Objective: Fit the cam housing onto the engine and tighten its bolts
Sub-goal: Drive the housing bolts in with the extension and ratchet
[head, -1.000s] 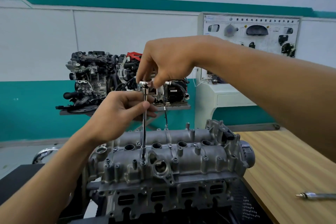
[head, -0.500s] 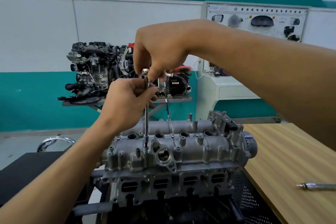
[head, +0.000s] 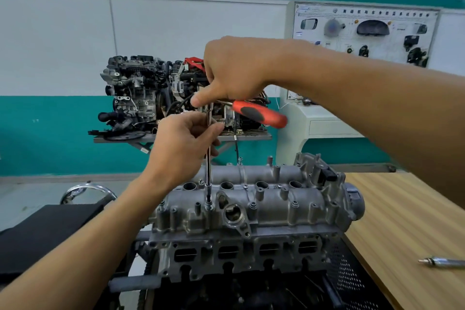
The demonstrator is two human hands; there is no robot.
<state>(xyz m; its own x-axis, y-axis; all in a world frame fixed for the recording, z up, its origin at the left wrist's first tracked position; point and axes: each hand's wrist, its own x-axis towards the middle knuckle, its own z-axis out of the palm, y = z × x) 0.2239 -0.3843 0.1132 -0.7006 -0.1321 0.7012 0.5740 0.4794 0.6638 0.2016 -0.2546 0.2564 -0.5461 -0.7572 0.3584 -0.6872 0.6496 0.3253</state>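
Directly below your hands, the cam housing (head: pixel 264 209) sits on top of the engine (head: pixel 239 254). It is a bare grey casting, long from side to side, studded with upright bolt bosses. Four round wells run in a row along its top. One larger round opening faces you near the middle of its front. Four rectangular ports line the engine's face beneath it.

Your left hand (head: pixel 183 141) is curled round the extension bar (head: pixel 208 163), thumb and fingers pinching the upper part of the shaft. The bar stands nearly upright, with its lower end seated on a bolt in the housing's front row, just left of the large opening.

Your right hand (head: pixel 231 70) is closed over the head of the ratchet (head: pixel 259 114) at the top of the bar, thumb pointing left. The ratchet's red-and-black handle juts out to the right, blurred.

One ratchet and one extension bar are in use. One loose metal tool (head: pixel 442 263) lies on the wooden table (head: pixel 402 221) to your right, well apart from the engine. One second engine (head: pixel 141 93) stands on a stand by the wall.
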